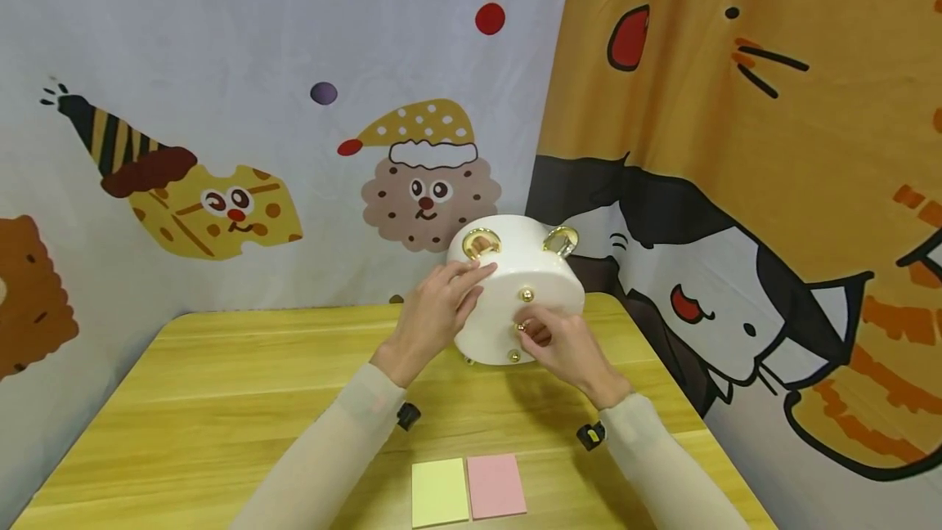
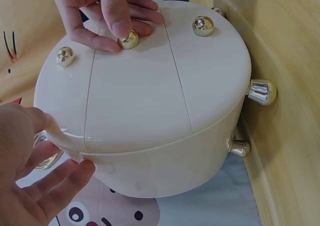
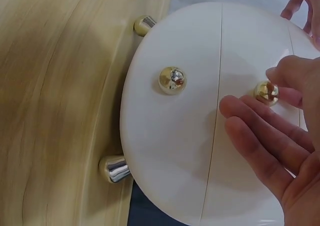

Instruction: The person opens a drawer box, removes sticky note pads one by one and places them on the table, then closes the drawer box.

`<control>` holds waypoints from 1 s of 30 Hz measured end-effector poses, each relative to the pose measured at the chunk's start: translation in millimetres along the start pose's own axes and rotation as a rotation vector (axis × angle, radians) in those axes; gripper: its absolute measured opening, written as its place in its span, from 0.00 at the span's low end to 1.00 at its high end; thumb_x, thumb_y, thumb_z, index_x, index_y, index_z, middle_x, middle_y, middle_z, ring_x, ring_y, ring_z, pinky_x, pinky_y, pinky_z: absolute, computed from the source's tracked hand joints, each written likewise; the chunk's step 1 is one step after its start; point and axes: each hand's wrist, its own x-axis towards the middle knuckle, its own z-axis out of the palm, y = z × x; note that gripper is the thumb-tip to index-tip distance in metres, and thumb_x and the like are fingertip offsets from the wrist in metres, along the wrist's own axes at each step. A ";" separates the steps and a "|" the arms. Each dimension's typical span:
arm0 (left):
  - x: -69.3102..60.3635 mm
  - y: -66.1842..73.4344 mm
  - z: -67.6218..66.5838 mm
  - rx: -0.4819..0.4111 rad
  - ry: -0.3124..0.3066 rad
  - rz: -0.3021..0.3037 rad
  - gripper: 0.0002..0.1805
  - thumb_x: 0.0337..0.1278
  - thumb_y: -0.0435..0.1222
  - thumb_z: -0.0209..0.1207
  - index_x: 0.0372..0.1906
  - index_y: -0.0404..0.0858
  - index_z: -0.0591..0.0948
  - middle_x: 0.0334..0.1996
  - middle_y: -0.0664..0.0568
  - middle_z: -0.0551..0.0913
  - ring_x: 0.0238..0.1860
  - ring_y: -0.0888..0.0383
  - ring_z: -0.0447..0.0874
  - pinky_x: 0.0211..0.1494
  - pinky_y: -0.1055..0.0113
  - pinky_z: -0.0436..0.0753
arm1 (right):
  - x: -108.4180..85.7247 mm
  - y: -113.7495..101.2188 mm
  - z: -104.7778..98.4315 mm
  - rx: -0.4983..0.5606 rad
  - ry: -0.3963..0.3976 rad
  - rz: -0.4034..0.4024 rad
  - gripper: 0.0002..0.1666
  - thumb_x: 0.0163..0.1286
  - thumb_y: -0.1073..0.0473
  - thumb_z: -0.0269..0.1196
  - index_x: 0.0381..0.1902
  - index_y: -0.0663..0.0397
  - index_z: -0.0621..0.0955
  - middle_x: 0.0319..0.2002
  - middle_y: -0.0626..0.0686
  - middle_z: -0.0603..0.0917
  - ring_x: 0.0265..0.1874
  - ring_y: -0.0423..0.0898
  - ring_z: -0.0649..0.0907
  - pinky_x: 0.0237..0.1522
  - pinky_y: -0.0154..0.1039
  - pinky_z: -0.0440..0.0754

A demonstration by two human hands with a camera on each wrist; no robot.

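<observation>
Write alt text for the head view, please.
A person's right hand pinches the middle gold knob on a rounded white box, left hand at its upper edge. A yellow sticky-note pad and a pink one lie nearer on the wooden table.

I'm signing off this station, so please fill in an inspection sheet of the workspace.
Surface: wood-grain table.
Job's things: white box near the far edge, three gold knobs on its front.
Clutter: yellow pad and pink pad, side by side.
Hands: left hand touches the box's upper edge; right hand pinches the middle knob.
Cables: nothing seen.
Surroundings: cartoon-printed backdrop behind and to the right.
</observation>
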 end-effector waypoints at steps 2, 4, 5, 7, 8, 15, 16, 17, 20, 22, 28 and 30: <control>0.3 0.4 -0.4 -0.006 -0.003 -0.005 0.24 0.88 0.38 0.68 0.80 0.52 0.86 0.67 0.47 0.92 0.58 0.44 0.94 0.56 0.53 0.97 | 0.9 -0.9 0.2 0.008 -0.008 -0.003 0.11 0.76 0.65 0.80 0.51 0.52 0.91 0.38 0.50 0.97 0.33 0.40 0.95 0.37 0.33 0.95; 0.4 0.5 -0.4 -0.009 0.000 -0.003 0.24 0.87 0.37 0.68 0.79 0.52 0.86 0.67 0.46 0.92 0.59 0.44 0.94 0.57 0.53 0.97 | 1.2 -1.9 0.2 0.013 -0.013 0.000 0.10 0.75 0.66 0.80 0.51 0.52 0.92 0.38 0.51 0.97 0.33 0.39 0.95 0.37 0.33 0.95; 0.3 0.5 -0.5 -0.010 0.002 -0.001 0.24 0.87 0.37 0.68 0.79 0.52 0.87 0.67 0.46 0.92 0.59 0.44 0.94 0.57 0.53 0.97 | 1.1 -2.3 0.2 0.016 -0.016 0.004 0.10 0.75 0.66 0.80 0.51 0.52 0.92 0.39 0.51 0.97 0.33 0.39 0.95 0.37 0.32 0.95; 0.3 0.3 -0.5 -0.012 0.006 0.002 0.24 0.86 0.37 0.69 0.79 0.51 0.87 0.66 0.46 0.92 0.59 0.44 0.94 0.57 0.53 0.97 | 0.9 -3.1 0.0 0.025 -0.021 0.014 0.11 0.75 0.67 0.80 0.51 0.53 0.92 0.39 0.51 0.97 0.33 0.39 0.94 0.37 0.32 0.94; 0.3 0.3 -0.6 -0.013 0.005 0.001 0.24 0.86 0.37 0.69 0.79 0.51 0.87 0.66 0.46 0.92 0.60 0.44 0.94 0.57 0.53 0.97 | 0.8 -3.4 -0.2 0.029 -0.024 0.019 0.11 0.75 0.67 0.80 0.50 0.53 0.92 0.39 0.51 0.97 0.33 0.39 0.94 0.37 0.32 0.94; 0.8 0.7 -1.5 -0.022 -0.012 -0.009 0.25 0.87 0.37 0.69 0.80 0.52 0.86 0.68 0.46 0.91 0.62 0.44 0.94 0.60 0.52 0.97 | -0.5 -5.8 -1.1 0.034 -0.019 0.028 0.11 0.74 0.68 0.79 0.51 0.53 0.92 0.39 0.54 0.97 0.32 0.39 0.94 0.36 0.30 0.94; 0.9 0.6 -1.6 -0.023 -0.011 -0.009 0.25 0.87 0.37 0.69 0.80 0.52 0.86 0.67 0.46 0.91 0.63 0.44 0.94 0.61 0.51 0.97 | -0.8 -6.0 -1.1 0.034 -0.015 0.027 0.11 0.73 0.68 0.79 0.50 0.53 0.92 0.39 0.54 0.97 0.32 0.39 0.94 0.36 0.30 0.94; 1.0 0.6 -1.5 -0.022 -0.009 -0.007 0.25 0.86 0.37 0.69 0.80 0.51 0.86 0.67 0.46 0.91 0.63 0.44 0.94 0.61 0.51 0.97 | -1.1 -6.2 -1.1 0.032 -0.013 0.024 0.12 0.73 0.68 0.80 0.50 0.53 0.92 0.39 0.53 0.97 0.32 0.39 0.94 0.36 0.30 0.93; 1.2 0.4 -1.5 -0.020 -0.001 0.000 0.25 0.86 0.37 0.70 0.79 0.51 0.87 0.66 0.46 0.91 0.63 0.44 0.94 0.62 0.51 0.96 | -2.3 -7.1 -1.2 0.027 -0.003 0.015 0.13 0.71 0.69 0.81 0.50 0.53 0.92 0.38 0.52 0.97 0.32 0.38 0.94 0.36 0.30 0.93; 1.3 0.3 -1.8 -0.020 0.003 0.006 0.25 0.85 0.37 0.70 0.79 0.50 0.87 0.66 0.46 0.91 0.63 0.44 0.94 0.62 0.51 0.96 | -3.4 -7.5 -1.3 0.027 0.004 0.009 0.13 0.71 0.69 0.81 0.50 0.54 0.92 0.37 0.51 0.97 0.31 0.38 0.94 0.35 0.29 0.93; 1.4 0.0 -3.2 -0.023 0.001 0.013 0.25 0.85 0.36 0.71 0.79 0.50 0.87 0.66 0.46 0.91 0.62 0.44 0.95 0.63 0.52 0.96 | -6.3 -9.9 -2.5 0.035 0.002 0.007 0.10 0.73 0.66 0.81 0.48 0.51 0.92 0.35 0.49 0.97 0.30 0.36 0.93 0.35 0.29 0.93; 1.4 -0.2 -3.4 -0.019 -0.003 0.013 0.25 0.84 0.36 0.71 0.79 0.50 0.86 0.66 0.46 0.91 0.62 0.44 0.95 0.63 0.52 0.96 | -7.5 -10.9 -3.1 0.034 -0.005 0.012 0.10 0.74 0.65 0.81 0.48 0.50 0.92 0.35 0.48 0.96 0.30 0.35 0.93 0.35 0.29 0.92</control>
